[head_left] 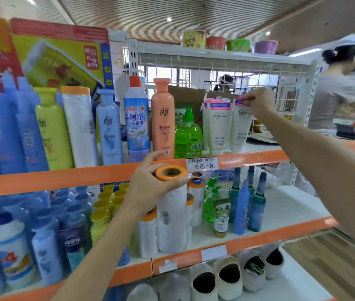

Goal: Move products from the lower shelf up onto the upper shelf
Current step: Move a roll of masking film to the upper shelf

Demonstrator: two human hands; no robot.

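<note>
Fingers of the left hand curl round the orange cap of a white bottle, gripping it just in front of the orange front edge of the upper shelf, its base level with the other white bottles standing on the lower shelf. The right hand pinches the pink crimped top of a white facial tube, which stands cap-down toward the right end of the upper shelf beside two matching tubes. The pictures suggest a two-handed restock in progress: the tube being settled into its row, the bottle on its way up. To finish well, the bottle likely needs to rise clear of the orange edge before moving inward, kept upright so its base does not catch the handwritten price label. A gap near the green pump bottle and the peach bottle looks tight; the open stretch right of the tubes may suit better. The tube seems prone to toppling, so it should be leaned against its neighbours before letting go. Another person works beyond the shelving's right end.
</note>
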